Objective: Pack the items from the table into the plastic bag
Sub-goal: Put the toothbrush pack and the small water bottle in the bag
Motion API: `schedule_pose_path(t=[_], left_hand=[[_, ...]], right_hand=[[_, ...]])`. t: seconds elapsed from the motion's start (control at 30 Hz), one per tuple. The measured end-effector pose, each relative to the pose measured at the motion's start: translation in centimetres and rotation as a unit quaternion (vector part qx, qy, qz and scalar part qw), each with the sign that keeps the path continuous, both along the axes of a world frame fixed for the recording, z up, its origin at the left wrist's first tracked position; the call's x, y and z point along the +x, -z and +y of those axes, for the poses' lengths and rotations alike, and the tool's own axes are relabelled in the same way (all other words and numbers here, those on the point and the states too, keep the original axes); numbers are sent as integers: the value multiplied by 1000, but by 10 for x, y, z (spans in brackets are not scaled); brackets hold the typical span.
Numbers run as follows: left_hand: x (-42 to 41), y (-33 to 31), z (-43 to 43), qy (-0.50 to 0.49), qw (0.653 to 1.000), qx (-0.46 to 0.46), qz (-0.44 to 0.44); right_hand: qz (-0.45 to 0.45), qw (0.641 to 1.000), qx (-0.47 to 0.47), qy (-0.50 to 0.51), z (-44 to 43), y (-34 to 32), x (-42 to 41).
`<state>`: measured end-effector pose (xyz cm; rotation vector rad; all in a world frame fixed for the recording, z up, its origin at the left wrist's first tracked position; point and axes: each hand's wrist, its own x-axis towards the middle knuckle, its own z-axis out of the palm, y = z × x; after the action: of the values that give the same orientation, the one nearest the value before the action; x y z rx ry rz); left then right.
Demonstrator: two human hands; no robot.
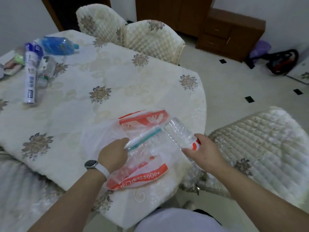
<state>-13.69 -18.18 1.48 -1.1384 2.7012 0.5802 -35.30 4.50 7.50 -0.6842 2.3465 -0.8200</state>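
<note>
A clear plastic bag (133,173) with red print lies on the near right part of the table (100,77). My left hand (113,154) holds a white and teal toothbrush (143,137) over the bag. My right hand (205,151) grips a clear plastic bottle (178,131) with a red label, tilted with its base pointing away from me, beside the bag's right edge. Far left on the table lie a white and blue tube (31,77), a small clear bottle (46,71) and a blue packet (56,45).
The table wears a cream floral cloth. Quilted chairs stand at the far side (150,39) and at my right (260,148). More small items (13,64) sit at the far left edge. A wooden cabinet (230,34) is behind.
</note>
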Motion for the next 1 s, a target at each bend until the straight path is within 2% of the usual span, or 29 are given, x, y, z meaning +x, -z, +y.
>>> schedule_pose_path(t=[0.23,0.37,0.43,0.5,0.6,0.7,0.77,0.83,0.9,1.0], left_hand=[[-12,10,16,-13,984,174,30],[2,17,20,-86,981,127,120],[10,17,18,-107,983,69,128],[8,15,13,-67,994,7,90],[-1,22,-5,-5,997,-70,-15],[-2,25,-20,14,991,-69,-113],[2,23,-22,14,988,-62,-142],[9,23,-22,-18,993,-59,-105],[18,19,-21,-69,996,-57,-16],[33,4,-19,-139,981,-72,116]], right_hand=[[65,992,58,-96,-30,-1,-12],[94,978,92,-161,-45,5,-12],[129,962,108,-213,-54,9,-13],[157,948,117,-252,-64,10,-12],[202,925,121,-297,-81,11,-10],[253,895,114,-348,-102,9,-10],[304,861,117,-391,-117,10,-8],[335,829,131,-428,-133,10,-6],[355,803,146,-456,-144,7,-2],[383,760,167,-497,-159,1,3]])
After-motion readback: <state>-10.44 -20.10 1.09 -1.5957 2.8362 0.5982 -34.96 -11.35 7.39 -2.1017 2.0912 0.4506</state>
